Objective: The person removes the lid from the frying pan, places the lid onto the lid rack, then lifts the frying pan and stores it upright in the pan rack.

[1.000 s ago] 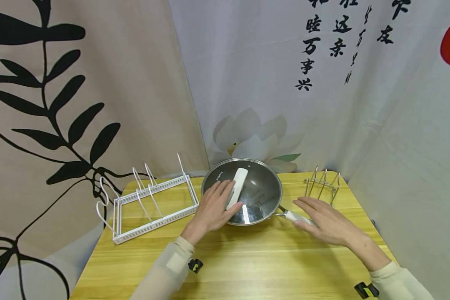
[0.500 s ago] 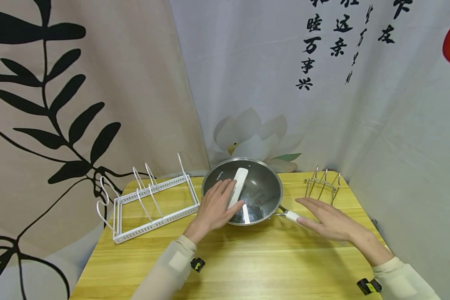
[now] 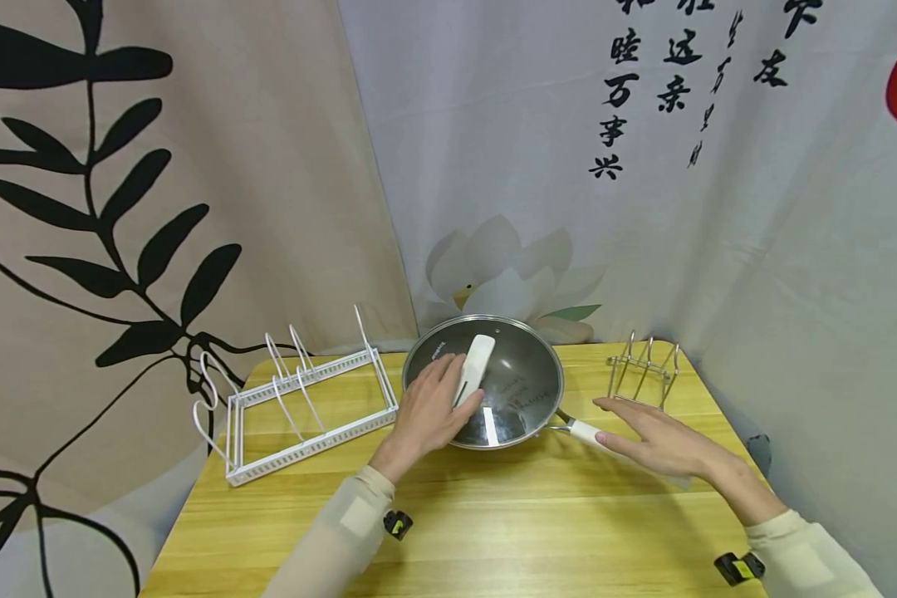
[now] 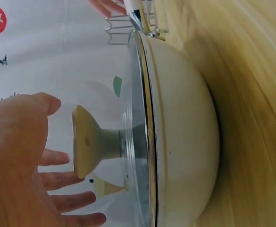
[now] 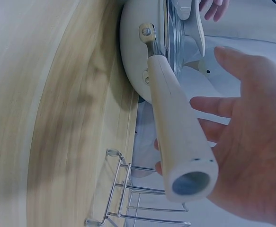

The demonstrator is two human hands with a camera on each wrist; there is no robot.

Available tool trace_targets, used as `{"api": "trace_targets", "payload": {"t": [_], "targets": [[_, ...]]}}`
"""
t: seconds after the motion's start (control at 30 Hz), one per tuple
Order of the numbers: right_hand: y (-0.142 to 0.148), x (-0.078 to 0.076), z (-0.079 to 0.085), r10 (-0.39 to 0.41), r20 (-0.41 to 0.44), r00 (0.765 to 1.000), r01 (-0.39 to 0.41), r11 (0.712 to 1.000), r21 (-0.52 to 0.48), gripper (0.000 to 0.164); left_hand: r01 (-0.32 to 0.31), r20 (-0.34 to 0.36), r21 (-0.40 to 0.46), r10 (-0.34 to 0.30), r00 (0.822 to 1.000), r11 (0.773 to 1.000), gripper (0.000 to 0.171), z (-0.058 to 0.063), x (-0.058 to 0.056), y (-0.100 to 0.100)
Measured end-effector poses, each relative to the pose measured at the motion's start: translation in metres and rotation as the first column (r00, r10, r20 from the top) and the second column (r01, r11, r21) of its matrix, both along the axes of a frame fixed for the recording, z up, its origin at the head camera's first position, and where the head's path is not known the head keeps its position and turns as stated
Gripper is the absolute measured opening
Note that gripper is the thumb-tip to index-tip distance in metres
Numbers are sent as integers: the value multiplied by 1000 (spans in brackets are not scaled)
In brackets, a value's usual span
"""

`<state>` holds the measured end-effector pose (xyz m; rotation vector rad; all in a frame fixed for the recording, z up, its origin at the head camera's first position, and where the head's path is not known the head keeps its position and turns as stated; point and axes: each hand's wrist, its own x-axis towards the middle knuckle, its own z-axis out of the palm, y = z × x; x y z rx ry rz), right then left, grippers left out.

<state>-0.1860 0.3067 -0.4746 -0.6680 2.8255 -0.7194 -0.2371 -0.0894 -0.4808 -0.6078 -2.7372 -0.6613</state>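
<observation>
Lidded pan (image 4: 190,118): on table (image 3: 493,531), my twelve o'clock. My left hand (image 3: 428,407): wide, at lid knob (image 3: 475,365). My right hand (image 3: 665,440): wide, beside pan handle (image 5: 182,127), pan's four o'clock. Step, I judge: poised to grip; next calls for curling fingers round both.

Leftward passage past the pan (image 4: 187,132) is obstructed by the white rack (image 3: 310,447). Between pan and wire rack (image 3: 643,365) a gap is noted, partly barred in front by the pan handle (image 5: 180,127) and right hand (image 3: 658,440). Frontal approach is afforded across the table (image 3: 538,523).
</observation>
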Motion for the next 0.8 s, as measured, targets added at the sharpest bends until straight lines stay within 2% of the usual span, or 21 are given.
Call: {"api": "trace_targets", "payload": {"t": [0.23, 0.6, 0.8], "targets": [[3, -2, 0, 14, 45, 999, -12, 999, -44, 72, -36, 12, 21, 36, 999, 999, 75, -2, -3, 3], [7, -5, -3, 7, 162, 987, 11, 994, -108, 76, -104, 79, 15, 102, 992, 995, 77, 0, -2, 9], [7, -5, -4, 20, 211, 977, 3, 994, -108, 75, -122, 92, 11, 120, 988, 992, 77, -2, -4, 11]]}}
